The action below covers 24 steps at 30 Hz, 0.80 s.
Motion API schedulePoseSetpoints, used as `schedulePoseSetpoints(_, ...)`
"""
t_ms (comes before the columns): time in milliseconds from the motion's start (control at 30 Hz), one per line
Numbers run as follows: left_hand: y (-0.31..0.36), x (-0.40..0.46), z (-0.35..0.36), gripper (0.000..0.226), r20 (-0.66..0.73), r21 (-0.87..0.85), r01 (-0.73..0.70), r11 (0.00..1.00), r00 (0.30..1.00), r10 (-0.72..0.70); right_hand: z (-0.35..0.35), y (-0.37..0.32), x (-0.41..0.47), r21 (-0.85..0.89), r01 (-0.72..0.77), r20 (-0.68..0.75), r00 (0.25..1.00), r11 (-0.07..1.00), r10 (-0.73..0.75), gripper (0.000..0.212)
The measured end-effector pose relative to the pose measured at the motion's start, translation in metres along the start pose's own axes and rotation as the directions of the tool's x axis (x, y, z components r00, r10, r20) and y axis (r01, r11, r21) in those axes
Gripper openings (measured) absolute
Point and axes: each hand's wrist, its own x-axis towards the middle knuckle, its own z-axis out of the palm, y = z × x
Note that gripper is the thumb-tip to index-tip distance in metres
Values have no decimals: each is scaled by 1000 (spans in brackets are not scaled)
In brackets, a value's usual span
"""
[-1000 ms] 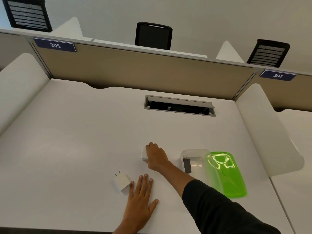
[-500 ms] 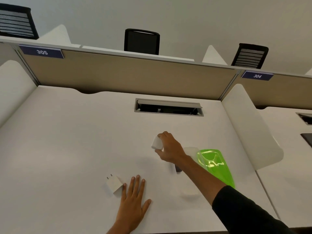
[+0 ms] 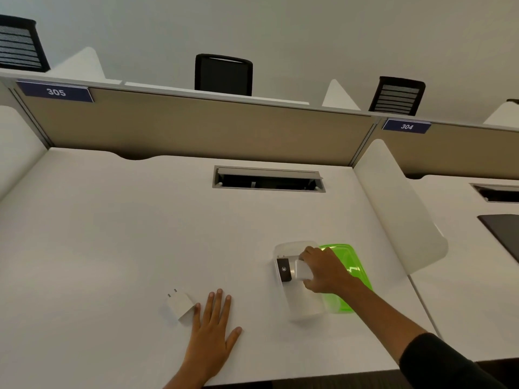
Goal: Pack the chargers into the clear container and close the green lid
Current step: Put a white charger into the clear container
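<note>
The clear container [image 3: 304, 306] lies on the white desk at the right, with its green lid [image 3: 352, 272] swung open on its right side. A black charger [image 3: 283, 270] rests inside the container at its left wall. My right hand [image 3: 325, 272] grips a white charger [image 3: 303, 270] and holds it over the container's opening, next to the black one. Another white charger [image 3: 179, 306] with two prongs lies on the desk to the left. My left hand [image 3: 212, 329] lies flat and spread on the desk, its little finger touching that charger.
A cable slot [image 3: 268, 179] is cut into the desk toward the back. A beige partition [image 3: 196, 130] closes the far side, and a white divider [image 3: 401, 206] stands at the right. A dark pad [image 3: 502, 234] lies on the neighbouring desk.
My right hand picked a white charger up off the desk and carried it rightward over the container. My left hand stayed flat beside the other white charger.
</note>
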Motion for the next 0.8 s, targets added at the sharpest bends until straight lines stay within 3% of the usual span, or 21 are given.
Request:
schedulePoseSetpoints(233, -1, -1, 2, 86, 13, 4, 7, 1000, 1000, -7, 15, -5, -9, -200, 84, 175, 983, 976, -48, 54)
schedulePoseSetpoints(433, 0, -4, 2, 85, 4, 2, 6, 1000, 1000, -6, 19, -9, -10, -277, 99, 215, 976, 956, -38, 47)
schedulePoseSetpoints(800, 1, -8, 2, 83, 11, 15, 23, 1000, 1000, -23, 11, -18, -13, -250, 35, 236, 971, 968, 25, 51)
